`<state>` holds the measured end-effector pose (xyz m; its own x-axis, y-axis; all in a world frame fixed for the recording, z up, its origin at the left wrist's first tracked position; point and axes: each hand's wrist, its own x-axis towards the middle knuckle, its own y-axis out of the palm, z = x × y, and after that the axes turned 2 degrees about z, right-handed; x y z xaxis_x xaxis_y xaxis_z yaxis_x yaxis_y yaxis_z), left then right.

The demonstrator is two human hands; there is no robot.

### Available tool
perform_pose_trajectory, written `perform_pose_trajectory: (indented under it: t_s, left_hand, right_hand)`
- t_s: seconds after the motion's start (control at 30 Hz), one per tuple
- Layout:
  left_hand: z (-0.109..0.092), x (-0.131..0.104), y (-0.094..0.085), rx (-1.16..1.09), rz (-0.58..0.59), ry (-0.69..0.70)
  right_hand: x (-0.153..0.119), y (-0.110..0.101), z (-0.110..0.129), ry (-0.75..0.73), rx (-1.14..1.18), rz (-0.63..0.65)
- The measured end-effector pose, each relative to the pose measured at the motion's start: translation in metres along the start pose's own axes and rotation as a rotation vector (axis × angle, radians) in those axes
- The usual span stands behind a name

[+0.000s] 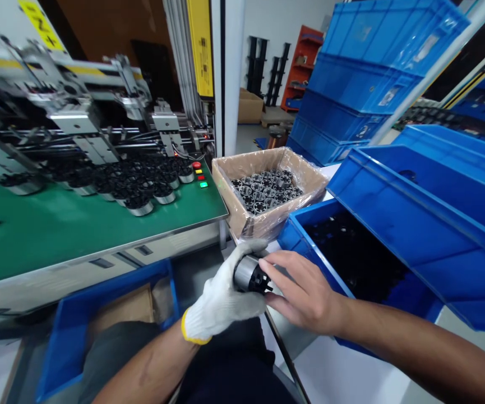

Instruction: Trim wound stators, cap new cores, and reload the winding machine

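My left hand (pixel 225 297), in a white knitted glove with a yellow cuff, is wrapped round a metal ring part (pixel 247 272) with black plastic prongs on its right end. Bare, my right hand (pixel 303 292) has its fingers on the black end and rim of the same part. Both hands are low in the middle of the view, in front of a plastic-lined carton (pixel 242 223) holding several similar rings. Right of them, a blue bin (pixel 296 238) contains many small black pieces.
Several ring parts with black inserts (pixel 140 205) stand on the green bench (pixel 57 230) at left, before a machine (pixel 84 123). Blue crates (pixel 364 73) are stacked at back right. A large blue bin (pixel 410 216) leans over the black pieces. Another blue bin (pixel 68 325) sits below the bench.
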<state>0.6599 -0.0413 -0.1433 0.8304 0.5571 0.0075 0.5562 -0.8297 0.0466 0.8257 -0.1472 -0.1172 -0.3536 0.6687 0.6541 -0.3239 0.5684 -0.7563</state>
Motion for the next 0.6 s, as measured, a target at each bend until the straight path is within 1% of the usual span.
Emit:
perform_pose_trajectory:
  t_s: [0.07,0.1,0.13,0.17,0.2,0.3,0.33,0.37,0.4,0.43,0.47,0.5,0.57,0.6]
  left_hand:
    - [0.002,0.000,-0.001,-0.021,-0.020,-0.017]
    - [0.002,0.001,-0.001,-0.023,-0.027,-0.025]
    - [0.001,0.000,-0.002,-0.015,-0.035,-0.020]
    - [0.001,0.000,-0.003,0.004,-0.045,0.004]
    - [0.000,-0.001,-0.004,0.031,-0.064,0.042]
    - [0.003,-0.004,-0.005,0.130,-0.153,0.217]
    - [0.005,-0.005,-0.006,0.159,-0.160,0.280]
    - [0.007,-0.006,-0.006,0.184,-0.153,0.333]
    - [0.008,-0.007,-0.007,0.210,-0.138,0.353]
    - [0.009,-0.007,-0.007,0.235,-0.115,0.336]
    - [0.008,-0.007,-0.008,0.255,-0.082,0.286]
    - [0.006,-0.007,-0.008,0.273,-0.045,0.207]
    - [-0.001,-0.005,-0.009,0.319,-0.010,0.012]
    - [-0.004,-0.005,-0.008,0.341,-0.014,-0.064]
  right_hand:
    - [0.001,0.000,0.000,-0.083,-0.029,0.003]
    - [0.001,-0.001,-0.001,-0.095,-0.022,-0.005]
    - [0.002,-0.002,-0.001,-0.074,0.006,-0.013]
    - [0.003,-0.003,-0.001,-0.011,0.058,-0.019]
    - [0.004,-0.003,-0.001,0.090,0.130,-0.030]
    - [0.007,-0.004,0.000,0.450,0.458,-0.033]
    - [0.007,-0.003,0.001,0.530,0.570,-0.010]
    - [0.007,-0.002,0.002,0.574,0.654,0.017]
    - [0.007,-0.001,0.002,0.592,0.695,0.040]
    - [0.006,0.000,0.001,0.583,0.678,0.044]
    - [0.005,0.000,0.000,0.540,0.599,0.019]
    - [0.004,0.001,-0.002,0.462,0.475,-0.029]
    - [0.001,0.001,-0.006,0.223,0.223,-0.090]
    - [0.000,0.000,-0.007,0.105,0.128,-0.092]
